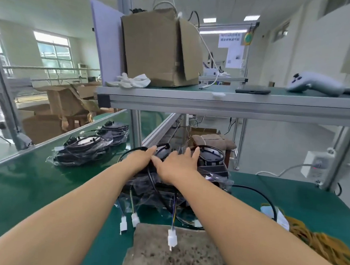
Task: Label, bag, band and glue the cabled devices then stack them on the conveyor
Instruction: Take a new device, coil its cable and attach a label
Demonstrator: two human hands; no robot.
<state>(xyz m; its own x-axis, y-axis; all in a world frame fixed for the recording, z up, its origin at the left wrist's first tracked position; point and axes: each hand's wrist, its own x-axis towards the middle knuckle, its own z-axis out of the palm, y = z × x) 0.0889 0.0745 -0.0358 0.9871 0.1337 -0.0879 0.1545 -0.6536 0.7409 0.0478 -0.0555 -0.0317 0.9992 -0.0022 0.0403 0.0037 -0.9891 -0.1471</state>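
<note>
Green bench (301,201) running under an aluminium shelf (233,107) that is carrying a cardboard box (154,49). Conveyor belt (34,175) lying to the left, with bagged stacks (83,149) sitting on it. Pile of bagged cabled devices (152,190) sitting on the bench centre, well apart from those stacks. Left hand (140,159) and right hand (176,166) both resting flat on top of the pile, fingers straight and spread, gripping nothing. Grey pad (182,259) lying nearest the camera. Rubber bands (323,243) lying at right. White connector (172,238) resting on the pad.
</note>
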